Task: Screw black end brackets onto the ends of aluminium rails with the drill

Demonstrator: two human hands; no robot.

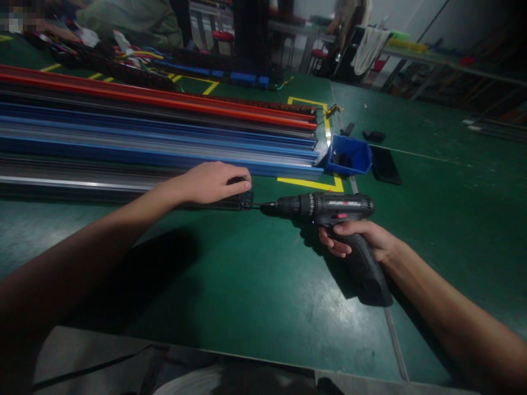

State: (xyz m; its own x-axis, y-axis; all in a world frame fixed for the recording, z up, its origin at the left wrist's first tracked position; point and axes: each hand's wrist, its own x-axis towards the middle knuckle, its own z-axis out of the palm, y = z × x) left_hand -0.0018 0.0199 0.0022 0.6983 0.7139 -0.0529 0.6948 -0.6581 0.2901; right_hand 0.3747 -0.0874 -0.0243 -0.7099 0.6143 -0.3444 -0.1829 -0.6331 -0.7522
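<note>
My right hand (pixel 362 237) is wrapped round the grip of a black cordless drill (pixel 341 206), which lies level just over the green table and points left. Its long bit meets the black end cap (pixel 248 198) of a dark metal profile (pixel 102 182). Whether the bit sits in a screw there is too small to tell. Over the end of that profile lies my left hand (pixel 216 182), its fingers curled down on the far side and the thumb along the top, holding it.
Blue profiles (pixel 164 140) and red profiles (pixel 173 97) run side by side behind the dark one. Right of their ends stand a blue bin (pixel 349 156) with small dark parts and a flat black item (pixel 386 164). Wire bundles (pixel 140 54) and a person's green sleeve (pixel 132 22) are at the back left.
</note>
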